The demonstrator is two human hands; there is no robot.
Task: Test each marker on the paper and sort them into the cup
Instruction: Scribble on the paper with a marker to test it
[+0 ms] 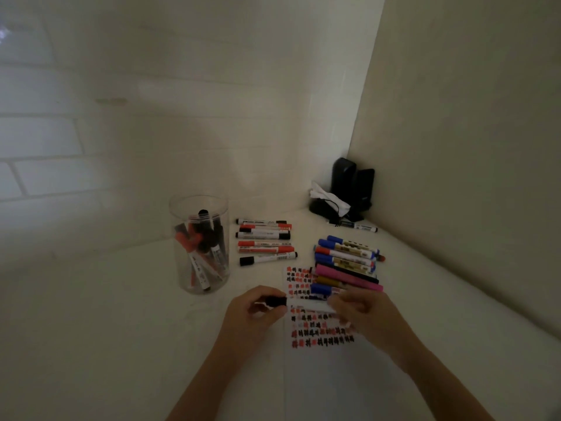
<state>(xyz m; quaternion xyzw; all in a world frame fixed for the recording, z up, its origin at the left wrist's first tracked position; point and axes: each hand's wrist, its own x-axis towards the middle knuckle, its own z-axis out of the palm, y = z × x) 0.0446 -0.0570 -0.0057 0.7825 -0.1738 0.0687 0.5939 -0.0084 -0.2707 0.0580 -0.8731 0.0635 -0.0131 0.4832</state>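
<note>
Left hand [258,308] pinches the black cap [274,301], right hand [361,314] grips the marker [309,308] over the paper [321,375]. Pull straight apart, then scribble lightly.

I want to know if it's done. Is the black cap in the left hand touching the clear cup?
Apart. The head view shows the black cap gripped by the left hand, with bare table between it and the clear cup.
</note>
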